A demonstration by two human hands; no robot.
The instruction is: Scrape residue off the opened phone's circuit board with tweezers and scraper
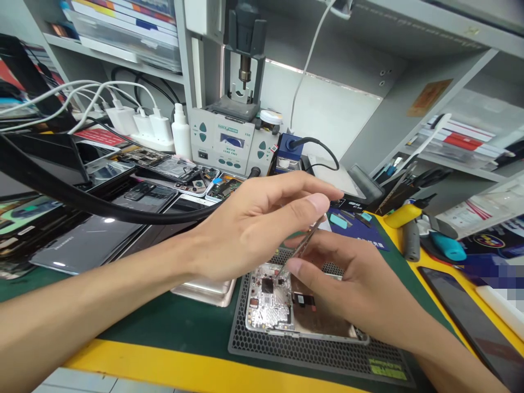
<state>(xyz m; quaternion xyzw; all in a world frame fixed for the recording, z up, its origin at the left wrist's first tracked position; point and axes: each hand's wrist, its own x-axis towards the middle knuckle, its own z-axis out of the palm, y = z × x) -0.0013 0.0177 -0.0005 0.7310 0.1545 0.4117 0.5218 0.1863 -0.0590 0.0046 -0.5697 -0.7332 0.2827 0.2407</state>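
Right hand (360,284) is pinching a pair of tweezers (305,244) between thumb and fingers, tips angling down toward the opened phone (278,300) just below the fingertips. Left hand (254,224) is hovering above and slightly left of the right one, thumb and forefinger closing together near the upper end of the tweezers (cannot tell whether they are actually touching the metal or just beside it). The phone is lying flat directly under both hands, back off, circuit board showing at its left part, bare frame running under the right palm. It is sitting on a dark perforated mat (311,349), which is resting on the green bench mat (172,322) with a yellow edge nearest the person.

Left of the left hand, a silver tray or cover (204,289) is lying just beside the perforated mat. Farther left, past the forearm, dark phones (102,229) are stacked, and a thick black hose (61,191) is crossing above them. Beyond the hands, a grey soldering station (229,144) is standing against the back wall, a white bottle (180,134) beside it, white chargers (139,123) farther left. Right of the right hand, a yellow-handled tool (403,214) and a teal tool (448,246) are lying well apart from the phone.
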